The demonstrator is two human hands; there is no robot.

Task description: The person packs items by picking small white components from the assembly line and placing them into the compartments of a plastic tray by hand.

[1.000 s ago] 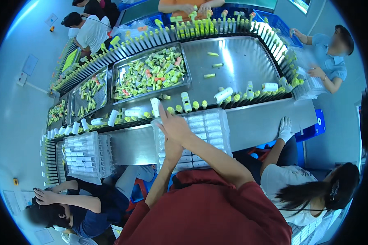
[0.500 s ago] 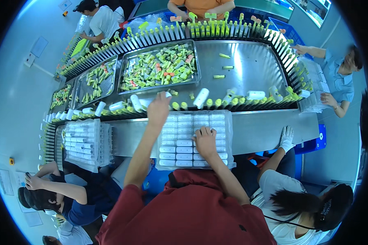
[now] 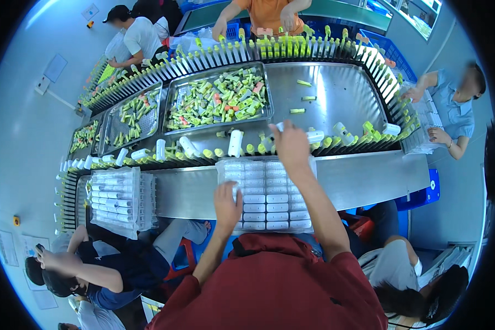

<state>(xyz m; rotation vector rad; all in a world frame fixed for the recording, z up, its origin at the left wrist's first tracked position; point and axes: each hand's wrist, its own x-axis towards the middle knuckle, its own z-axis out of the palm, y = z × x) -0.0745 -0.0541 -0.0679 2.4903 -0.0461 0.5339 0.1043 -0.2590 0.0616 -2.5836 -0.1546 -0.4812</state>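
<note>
In front of me lies a clear plastic tray (image 3: 256, 177), its near rows filled with white oblong plastic casings (image 3: 276, 208). Over the tray's left side, my left hand (image 3: 227, 204) is closed, a white casing (image 3: 236, 190) showing at its fingertips. My right hand (image 3: 293, 147) reaches beyond the tray to the row of upright holders, fingers closed around another white casing (image 3: 280, 126), partly hidden by the hand. More casings sit tilted on yellow-green tips along that row, one of them a white casing (image 3: 235, 143) left of my right hand.
Beyond the row, a metal pan (image 3: 269, 107) holds a heap of yellow-green and orange pieces; a few lie loose on the metal surface (image 3: 335, 93). Stacked trays (image 3: 115, 198) of casings stand at left. Co-workers sit on both sides and opposite, one in an orange top (image 3: 267, 16).
My left hand has drawn back from the row to the tray with a casing. My right hand has left the tray and reached the row. The casings in the row have shifted left.
</note>
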